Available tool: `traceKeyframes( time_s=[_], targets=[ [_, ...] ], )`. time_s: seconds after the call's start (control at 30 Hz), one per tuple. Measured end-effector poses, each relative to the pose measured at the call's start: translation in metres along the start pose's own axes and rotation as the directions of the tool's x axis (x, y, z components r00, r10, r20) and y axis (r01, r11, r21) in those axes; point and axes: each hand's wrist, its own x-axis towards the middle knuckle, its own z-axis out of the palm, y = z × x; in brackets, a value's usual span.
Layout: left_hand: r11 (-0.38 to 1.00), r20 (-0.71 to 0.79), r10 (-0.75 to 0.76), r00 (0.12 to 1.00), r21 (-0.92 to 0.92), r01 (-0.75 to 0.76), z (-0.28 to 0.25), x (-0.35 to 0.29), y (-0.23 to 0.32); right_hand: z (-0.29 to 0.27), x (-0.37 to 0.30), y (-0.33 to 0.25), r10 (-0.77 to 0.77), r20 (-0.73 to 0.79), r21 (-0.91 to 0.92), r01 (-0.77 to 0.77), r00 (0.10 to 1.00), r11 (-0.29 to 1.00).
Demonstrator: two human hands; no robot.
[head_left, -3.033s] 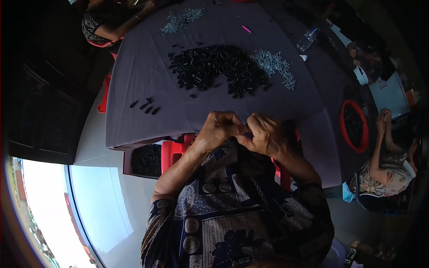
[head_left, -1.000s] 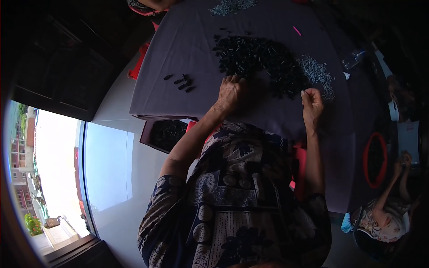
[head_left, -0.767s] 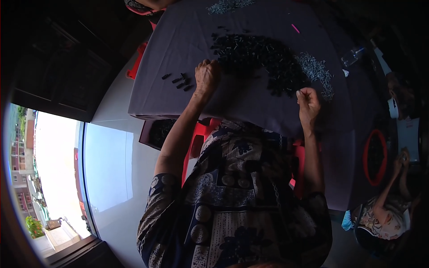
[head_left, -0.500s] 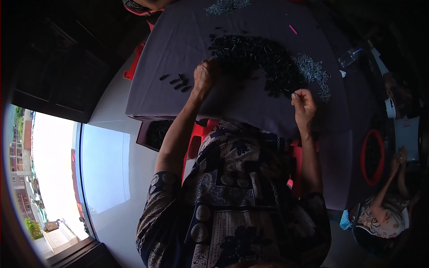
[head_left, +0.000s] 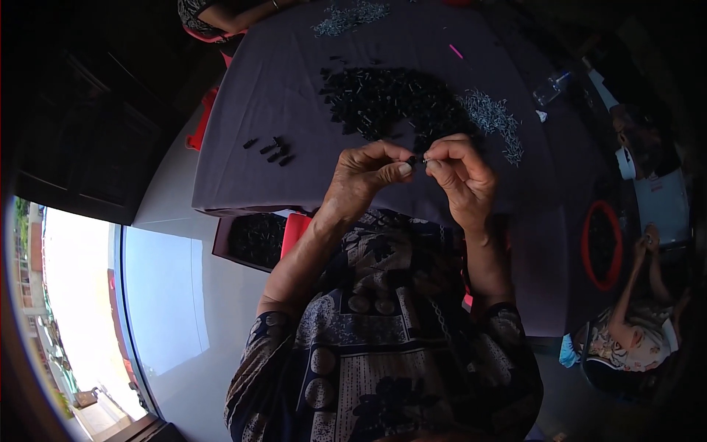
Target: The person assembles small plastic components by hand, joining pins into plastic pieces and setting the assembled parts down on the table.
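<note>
Over the near side of the cloth-covered table (head_left: pixel 243 177), my two hands meet almost fingertip to fingertip. My left hand (head_left: pixel 361 173) pinches a small black plastic piece (head_left: pixel 412 160) between thumb and forefinger. Opposite it, my right hand (head_left: pixel 468 177) is closed in a pinch on a tiny silvery screw-like piece (head_left: pixel 425 160), mostly hidden by the fingers. Just beyond lies a heap of black plastic pieces (head_left: pixel 390 96). To its right spreads a pile of small silvery screw-like pieces (head_left: pixel 495 121). Several separate black pieces (head_left: pixel 276 151) lie to the left of my left hand.
Another silvery pile (head_left: pixel 350 16) and a pink stick (head_left: pixel 456 51) lie farther back. A clear bottle (head_left: pixel 551 88) is at the right. Below are a box of dark pieces (head_left: pixel 254 239) and a red-rimmed basket (head_left: pixel 585 247). Other people sit at far left (head_left: pixel 221 16) and right (head_left: pixel 633 335).
My left hand has moved right from the left edge of the black heap, and my right hand has come left from beside the silvery pile. They now meet in front of me. The view has shifted slightly.
</note>
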Motion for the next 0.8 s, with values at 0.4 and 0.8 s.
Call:
traceKeyframes(
  time_s=[0.4,0.8],
  targets=[
    [0.996,0.078,-0.055,0.995,0.068,0.050,-0.022,-0.011,-0.013,0.008,-0.006,0.009,-0.031,0.195,-0.302,0.090,0.980,0.949],
    [0.987,0.110,-0.152,0.982,-0.031,0.156,-0.030,-0.024,-0.017,0.018,-0.019,0.008,-0.074,0.232,-0.467,0.178,0.970,0.866]
  ],
)
